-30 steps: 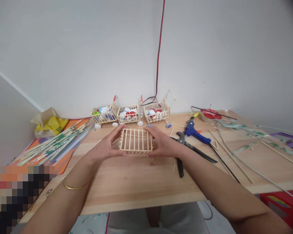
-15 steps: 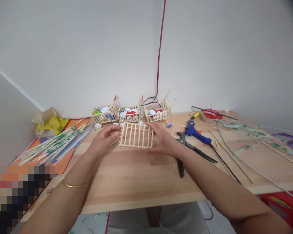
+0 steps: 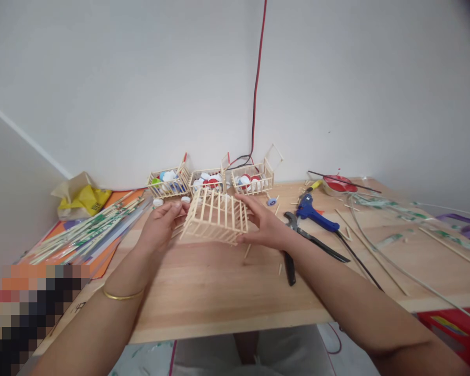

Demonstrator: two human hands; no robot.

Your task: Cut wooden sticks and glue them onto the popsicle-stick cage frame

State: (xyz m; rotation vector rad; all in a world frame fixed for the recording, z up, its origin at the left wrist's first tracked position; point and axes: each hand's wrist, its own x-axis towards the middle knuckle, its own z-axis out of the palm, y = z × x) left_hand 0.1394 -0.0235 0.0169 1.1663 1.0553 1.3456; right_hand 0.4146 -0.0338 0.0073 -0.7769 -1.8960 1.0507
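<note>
A small open basket of thin wooden sticks (image 3: 215, 215) is held tilted above the wooden table (image 3: 219, 292), between both hands. My left hand (image 3: 159, 225) grips its left side, and a thin gold bangle sits on that wrist. My right hand (image 3: 263, 225) holds its right side, fingers along the edge. Behind the basket, against the wall, stand three finished stick carts (image 3: 213, 180) filled with white, red and blue bottle caps.
Black pliers (image 3: 293, 235) and a blue glue gun (image 3: 313, 211) lie right of my hands. A red-lidded tin (image 3: 339, 184) sits at the back right. Wrapped stick bundles (image 3: 90, 230) lie on orange paper at left, beside a yellow bag (image 3: 82, 199). Loose sticks and cords scatter right.
The stick basket has been lifted off the table and tipped, its near edge swinging up and left. Both hands moved slightly away from me with it.
</note>
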